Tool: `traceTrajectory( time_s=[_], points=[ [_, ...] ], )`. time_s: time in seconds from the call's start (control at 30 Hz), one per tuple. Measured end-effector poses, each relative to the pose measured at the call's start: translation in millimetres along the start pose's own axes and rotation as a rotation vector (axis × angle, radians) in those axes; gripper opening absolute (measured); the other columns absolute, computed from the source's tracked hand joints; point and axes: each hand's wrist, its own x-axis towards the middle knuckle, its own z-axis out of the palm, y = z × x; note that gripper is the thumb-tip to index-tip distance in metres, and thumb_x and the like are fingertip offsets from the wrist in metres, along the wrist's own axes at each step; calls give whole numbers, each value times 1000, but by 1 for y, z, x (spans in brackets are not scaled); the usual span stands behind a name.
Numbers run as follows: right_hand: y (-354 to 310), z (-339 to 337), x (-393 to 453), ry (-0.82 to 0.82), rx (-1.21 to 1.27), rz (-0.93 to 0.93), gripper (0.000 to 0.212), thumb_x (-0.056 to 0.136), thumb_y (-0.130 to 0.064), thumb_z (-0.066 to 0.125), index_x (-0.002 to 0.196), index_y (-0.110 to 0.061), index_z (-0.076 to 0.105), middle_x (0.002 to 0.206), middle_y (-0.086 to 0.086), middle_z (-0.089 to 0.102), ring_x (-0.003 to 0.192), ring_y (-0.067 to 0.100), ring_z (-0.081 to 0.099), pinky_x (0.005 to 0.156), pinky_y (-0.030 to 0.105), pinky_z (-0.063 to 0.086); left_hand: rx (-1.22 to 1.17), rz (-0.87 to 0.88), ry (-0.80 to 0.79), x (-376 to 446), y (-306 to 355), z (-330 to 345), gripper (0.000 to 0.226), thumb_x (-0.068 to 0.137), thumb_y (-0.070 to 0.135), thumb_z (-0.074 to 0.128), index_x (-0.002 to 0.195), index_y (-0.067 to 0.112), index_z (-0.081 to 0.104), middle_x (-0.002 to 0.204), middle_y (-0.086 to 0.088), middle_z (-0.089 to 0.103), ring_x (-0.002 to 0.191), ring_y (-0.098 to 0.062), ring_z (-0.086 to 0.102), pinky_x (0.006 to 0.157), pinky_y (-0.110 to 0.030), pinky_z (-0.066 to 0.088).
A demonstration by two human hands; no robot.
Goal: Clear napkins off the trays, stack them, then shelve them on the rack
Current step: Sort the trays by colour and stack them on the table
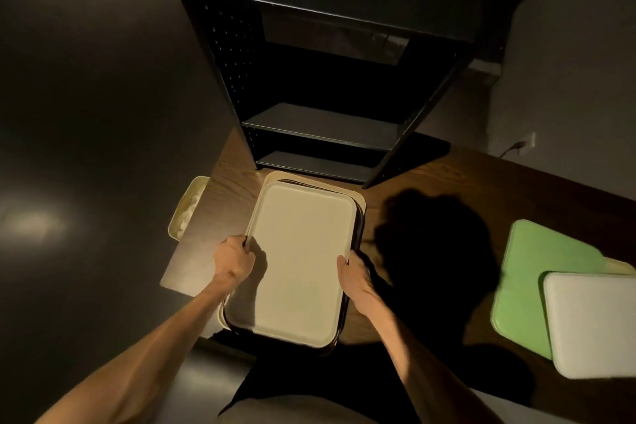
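gripping a stack of trays (299,262) by its two long sides, left hand (234,260) curled around the left rim, right hand (354,277) clamped on the right rim, thumb lying over the edge. topped by a cream tray, bare on its upper face, with a dark tray edge showing beneath it along the right and near sides and another cream rim poking out at the far end. sitting on a wooden table (447,179), partly over its near edge, directly in front of a black metal rack (320,127) standing on the table's far part, shelves dark. lying well apart to the right: a green tray (530,282) with a white tray (595,323) overlapping its near right corner. hanging off the table's left edge, a pale yellow bin (186,210) with crumpled pale stuff inside, too dim to identify. cast across the wood between the stack and the green tray, a heavy dark shadow.
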Motion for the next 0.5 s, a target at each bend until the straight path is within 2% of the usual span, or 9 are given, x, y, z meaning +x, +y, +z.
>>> traceTrajectory(
  time_s=[0.13,0.2,0.3,0.43,0.5],
  points=[
    [4,5,12,51,-112,26,42,98,-22,39,136,-7,50,140,15,52,127,31,50,109,41,42,58,85,43,7,3,3,14,81,-2,53,79,-3,67,83,-25,66,88,-38,61,76,-38,48],
    [1,5,10,92,-196,21,42,95,-16,41,135,-4,49,140,19,48,128,33,48,109,38,40,83,109,34,12,1,6,13,78,-1,55,79,-3,68,84,-24,64,90,-35,57,78,-38,48],
    [2,4,13,107,-376,16,39,95,-9,42,132,1,51,138,21,48,129,34,45,105,31,36,102,90,13,15,-6,10,16,80,7,56,88,5,70,97,-19,59,93,-32,57,83,-40,50],
    [-2,2,8,211,-585,-18,32,93,-19,48,119,-4,60,126,16,56,119,32,53,86,33,44,56,82,27,12,-9,10,19,88,6,56,99,3,71,104,-20,57,93,-34,58,88,-37,47],
    [-1,-2,8,193,-629,-52,30,95,-21,47,116,-4,61,125,13,57,117,32,54,85,33,44,54,84,22,12,-9,9,19,88,5,56,100,2,70,104,-21,59,88,-35,60,86,-36,47]
  ],
)
